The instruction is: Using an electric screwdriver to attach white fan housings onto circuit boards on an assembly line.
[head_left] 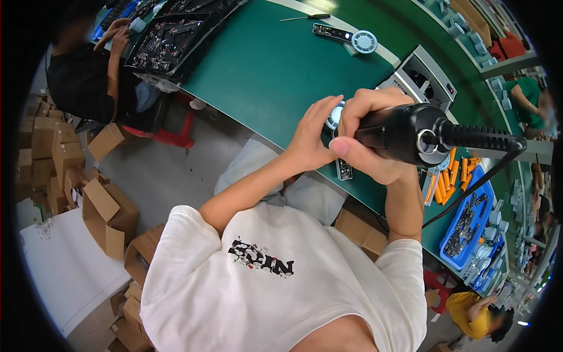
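My right hand is wrapped round a black corded electric screwdriver, which stands roughly upright over the table's near edge. Its tip is hidden below the hand. Close beside it, my left hand holds a small device with a light-blue round head and a narrow strip with a circuit board. The two hands cover the middle of this device. A similar device with a light-blue slotted disc lies farther back on the green table, near a thin screwdriver.
A grey machine stands just beyond my right hand. Orange cylinders and a blue tray of dark parts lie to the right, crossed by the screwdriver's cord. At far left are a black bin and a co-worker.
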Motion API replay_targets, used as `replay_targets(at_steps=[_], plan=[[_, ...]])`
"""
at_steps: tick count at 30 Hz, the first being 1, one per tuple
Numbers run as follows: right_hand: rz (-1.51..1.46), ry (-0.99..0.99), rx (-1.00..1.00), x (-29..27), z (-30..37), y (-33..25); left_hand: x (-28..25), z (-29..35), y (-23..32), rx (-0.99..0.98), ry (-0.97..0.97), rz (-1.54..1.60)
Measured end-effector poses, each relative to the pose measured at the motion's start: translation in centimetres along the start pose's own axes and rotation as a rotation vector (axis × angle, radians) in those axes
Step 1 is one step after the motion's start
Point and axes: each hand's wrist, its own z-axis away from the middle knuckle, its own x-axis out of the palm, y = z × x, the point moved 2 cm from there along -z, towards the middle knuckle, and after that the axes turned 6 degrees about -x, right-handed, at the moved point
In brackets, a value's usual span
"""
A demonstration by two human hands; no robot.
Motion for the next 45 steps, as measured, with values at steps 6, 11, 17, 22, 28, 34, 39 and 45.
replay_targets(at_steps=[6, 11, 17, 22, 28, 34, 39, 45], plan=[[0.004, 0.043, 0.105, 0.1, 0.2, -0.6, 0.8, 0.7, -0.6, -0.032, -0.008, -0.011], [-0.136, 0.182, 0.094, -3.8, 1.1, -2.3, 0.5, 0.4, -0.1, -0.084, -0.052, -0.047], [-0.193, 0.357, -0.055, -8.1, 2.3, -5.5, 0.2, -0.5, 1.2, -0.086, -0.032, -0.173], [-0.239, 0.491, 0.025, -9.6, 2.4, -4.6, 0.2, -2.2, 3.3, -0.200, -0.130, -0.566], [-0.207, 0.585, 0.137, -10.7, 2.9, -5.0, -1.1, -4.6, 4.9, -0.152, -0.281, -0.510], [-0.235, 0.653, 0.138, -12.3, 3.1, -6.3, -4.8, -16.3, 6.5, 0.254, -0.063, -0.606], [-0.139, 0.667, 0.172, -13.5, 3.7, -6.5, 0.5, -31.5, 4.0, 0.495, -0.267, -0.764], [-0.188, 0.638, 0.159, -14.2, 3.2, -5.8, 15.0, -44.6, -7.2, 0.675, -0.569, -1.077]])
